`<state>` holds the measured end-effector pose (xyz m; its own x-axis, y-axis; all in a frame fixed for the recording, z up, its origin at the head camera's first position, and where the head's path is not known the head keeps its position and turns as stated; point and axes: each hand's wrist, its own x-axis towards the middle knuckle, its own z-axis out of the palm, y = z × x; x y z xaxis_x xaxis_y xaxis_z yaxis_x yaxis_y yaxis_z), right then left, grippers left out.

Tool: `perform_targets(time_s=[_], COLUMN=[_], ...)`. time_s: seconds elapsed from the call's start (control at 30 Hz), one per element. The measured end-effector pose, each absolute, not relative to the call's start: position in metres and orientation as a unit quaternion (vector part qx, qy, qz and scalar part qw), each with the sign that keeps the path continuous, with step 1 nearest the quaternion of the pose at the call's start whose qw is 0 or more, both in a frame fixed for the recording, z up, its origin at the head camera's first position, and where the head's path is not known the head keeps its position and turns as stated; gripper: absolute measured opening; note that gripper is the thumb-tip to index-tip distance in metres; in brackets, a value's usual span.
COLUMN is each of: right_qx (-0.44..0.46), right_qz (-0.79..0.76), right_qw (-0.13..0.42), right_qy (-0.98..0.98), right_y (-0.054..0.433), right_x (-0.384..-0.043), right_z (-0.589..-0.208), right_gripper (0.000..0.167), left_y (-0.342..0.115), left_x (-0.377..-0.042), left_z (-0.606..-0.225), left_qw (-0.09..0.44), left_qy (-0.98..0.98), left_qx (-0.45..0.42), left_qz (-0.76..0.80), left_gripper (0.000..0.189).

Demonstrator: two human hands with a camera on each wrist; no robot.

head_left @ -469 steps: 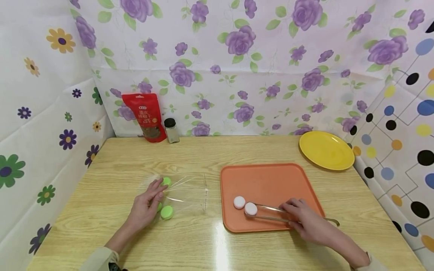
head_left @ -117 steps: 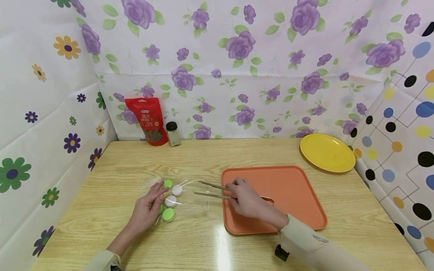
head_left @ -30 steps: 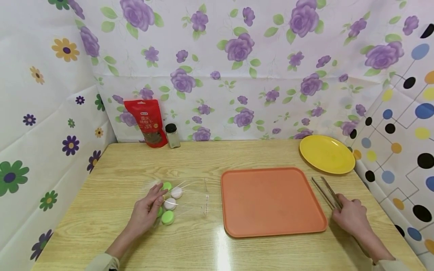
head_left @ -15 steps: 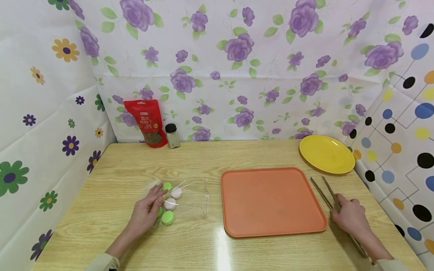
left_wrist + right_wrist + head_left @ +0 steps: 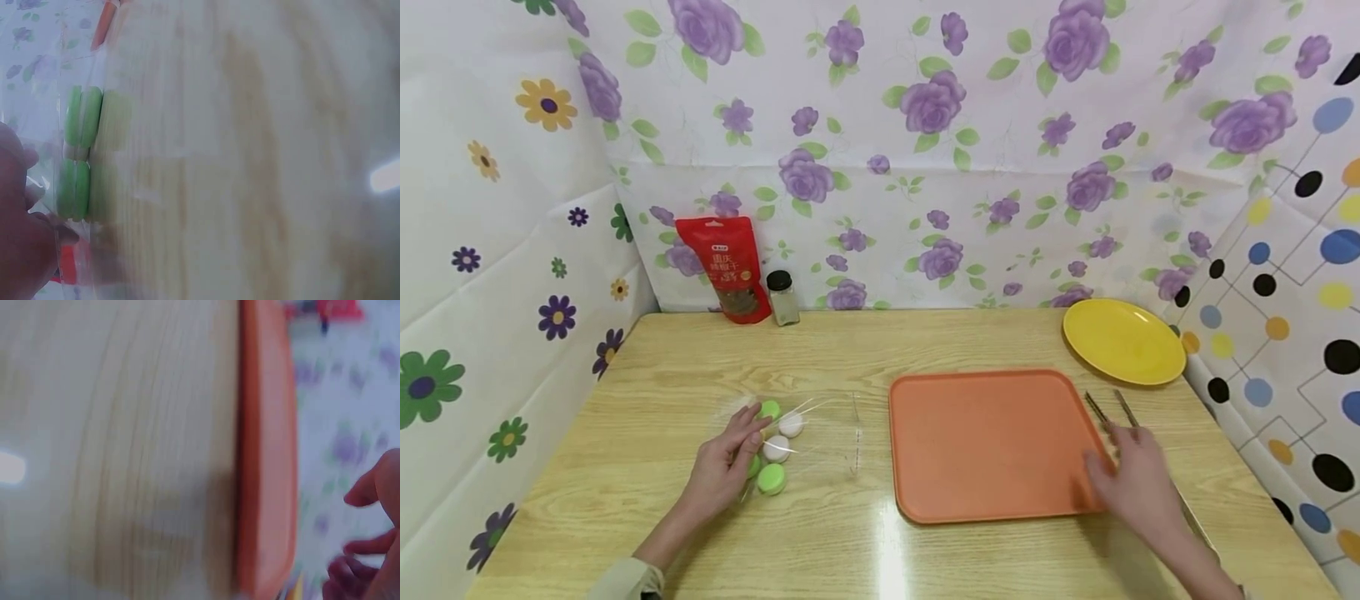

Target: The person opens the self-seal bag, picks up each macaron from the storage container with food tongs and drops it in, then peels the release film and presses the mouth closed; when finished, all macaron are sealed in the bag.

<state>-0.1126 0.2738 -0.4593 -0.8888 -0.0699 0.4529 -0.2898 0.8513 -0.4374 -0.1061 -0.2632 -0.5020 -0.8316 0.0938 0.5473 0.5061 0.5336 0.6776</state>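
Note:
My left hand (image 5: 726, 458) holds the near left side of a clear plastic container (image 5: 827, 429), its thumb and fingertips against the plastic. Inside lie green macarons (image 5: 771, 479) and two pale pink-white macarons (image 5: 777, 449). In the left wrist view, green macarons (image 5: 81, 119) show on edge behind the plastic, beside the fingers. Metal tongs (image 5: 1195, 521) lie on the table to the right of the orange tray (image 5: 992, 450). Over them and the tray's right edge is my right hand (image 5: 1138, 483), blurred, with nothing in it. Its fingers (image 5: 369, 487) are spread apart in the right wrist view.
A yellow plate (image 5: 1123, 342) sits at the back right corner of the wooden table (image 5: 865, 342). At the back left stand a red pouch (image 5: 726, 271) and a black-lidded shaker jar (image 5: 782, 298). Patterned cloth walls (image 5: 880, 208) enclose the back and both sides.
The white macarons went from the tray into the container. My right hand laid the tongs down right of the tray, let go and moved left. The left hand stayed put.

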Motion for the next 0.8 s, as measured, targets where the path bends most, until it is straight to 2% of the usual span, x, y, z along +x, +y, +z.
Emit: perform_targets(time_s=[0.03, 0.1, 0.17, 0.23, 0.33, 0.5, 0.67, 0.8], right_qx=[0.126, 0.177, 0.221, 0.242, 0.246, 0.202, 0.099, 0.019], right_qz=[0.277, 0.328, 0.387, 0.446, 0.522, 0.618, 0.684, 0.740], right_qw=[0.214, 0.172, 0.104, 0.014, -0.117, -0.248, -0.318, -0.316], right_qy=[-0.928, -0.912, -0.889, -0.862, -0.808, -0.718, -0.649, -0.593], right_y=[0.260, 0.232, 0.206, 0.182, 0.149, 0.087, 0.028, -0.010], right_x=[-0.108, -0.096, -0.084, -0.074, -0.065, -0.059, -0.062, -0.067], right_z=[-0.457, -0.451, -0.446, -0.442, -0.441, -0.451, -0.459, -0.468], right_gripper=[0.035, 0.030, 0.026, 0.025, 0.029, 0.035, 0.037, 0.031], left_y=[-0.263, -0.263, -0.264, -0.264, -0.265, -0.266, -0.264, -0.262], left_x=[-0.106, -0.105, -0.105, -0.105, -0.104, -0.104, -0.105, -0.104], left_z=[-0.502, -0.501, -0.501, -0.501, -0.501, -0.501, -0.501, -0.499], left_qw=[0.228, 0.226, 0.225, 0.224, 0.220, 0.216, 0.211, 0.204], left_qy=[-0.845, -0.845, -0.847, -0.848, -0.851, -0.856, -0.855, -0.860], left_qx=[-0.178, -0.176, -0.173, -0.169, -0.166, -0.155, -0.154, -0.151], left_qz=[-0.450, -0.451, -0.451, -0.449, -0.447, -0.444, -0.448, -0.444], left_gripper=[0.027, 0.026, 0.026, 0.025, 0.024, 0.023, 0.023, 0.023])
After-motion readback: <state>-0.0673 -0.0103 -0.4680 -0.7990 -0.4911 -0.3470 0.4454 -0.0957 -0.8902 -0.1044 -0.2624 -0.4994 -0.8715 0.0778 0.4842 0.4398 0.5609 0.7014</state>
